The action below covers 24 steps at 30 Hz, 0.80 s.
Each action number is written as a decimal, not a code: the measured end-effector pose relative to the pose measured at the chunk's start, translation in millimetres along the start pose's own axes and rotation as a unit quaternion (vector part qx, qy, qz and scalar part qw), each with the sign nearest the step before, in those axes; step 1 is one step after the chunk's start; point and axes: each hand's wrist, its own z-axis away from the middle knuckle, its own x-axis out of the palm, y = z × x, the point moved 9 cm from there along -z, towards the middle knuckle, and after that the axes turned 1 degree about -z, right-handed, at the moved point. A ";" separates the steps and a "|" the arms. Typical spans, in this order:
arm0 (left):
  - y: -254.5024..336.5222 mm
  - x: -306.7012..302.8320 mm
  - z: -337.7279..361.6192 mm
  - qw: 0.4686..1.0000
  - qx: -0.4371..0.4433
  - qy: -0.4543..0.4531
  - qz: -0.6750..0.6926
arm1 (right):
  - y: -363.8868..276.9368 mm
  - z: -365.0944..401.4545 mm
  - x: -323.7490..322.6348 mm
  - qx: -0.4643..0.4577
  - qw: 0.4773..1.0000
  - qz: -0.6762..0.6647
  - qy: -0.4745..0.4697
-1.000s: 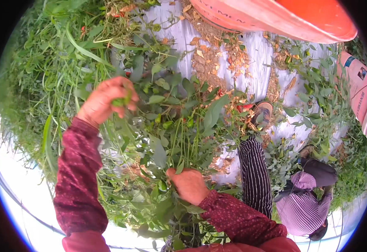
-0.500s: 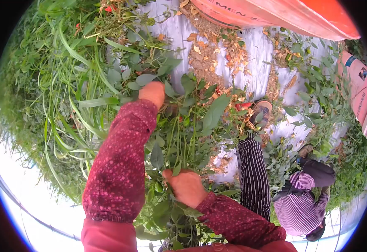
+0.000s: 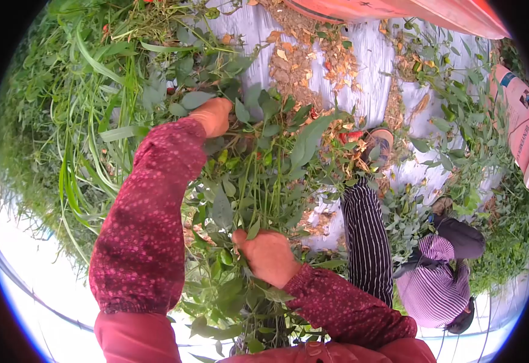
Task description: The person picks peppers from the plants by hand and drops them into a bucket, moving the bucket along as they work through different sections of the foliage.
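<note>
My right hand (image 3: 267, 257) is closed round the stems of an uprooted-looking or bunched pepper plant (image 3: 258, 202), its thumb on top. Long green stems and leaves fan upward from this grip. My left hand (image 3: 214, 116) is curled among the leaves at the upper end of the plant, back of the hand up. Its fingers are hidden below, and what they hold cannot be made out. A green pepper (image 3: 226, 256) hangs beside my right thumb. Several small green pods show between the two hands. Both arms wear dark red dotted sleeves.
My striped trouser leg (image 3: 367, 242) and shoe (image 3: 378, 147) are right of the plant, near a red pepper (image 3: 352, 137). A bent-over person (image 3: 437, 284) appears upside down at right. A red container (image 3: 391, 11) and pink sack (image 3: 517, 118) lie beyond; tall grass (image 3: 89, 133) stands left.
My left hand and forearm have shifted left and slightly up in view. My right hand keeps its grip on the stems. The whole scene has slid a little upward.
</note>
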 end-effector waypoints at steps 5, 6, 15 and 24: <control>-1.1 1.6 17.5 0.999 0.036 0.034 0.015 | -0.9 0.3 -0.4 -0.001 1.000 -0.002 -0.005; -1.7 4.8 21.6 0.999 0.026 0.018 -0.012 | -1.6 -1.1 -2.7 -0.005 1.000 -0.004 -0.003; -4.5 -18.8 69.9 0.950 0.068 0.080 0.296 | -2.2 -1.3 -8.5 0.022 0.998 0.002 -0.050; 38.8 -41.3 142.5 0.880 0.241 0.200 0.358 | -1.5 -5.0 -17.5 0.027 0.999 -0.038 -0.019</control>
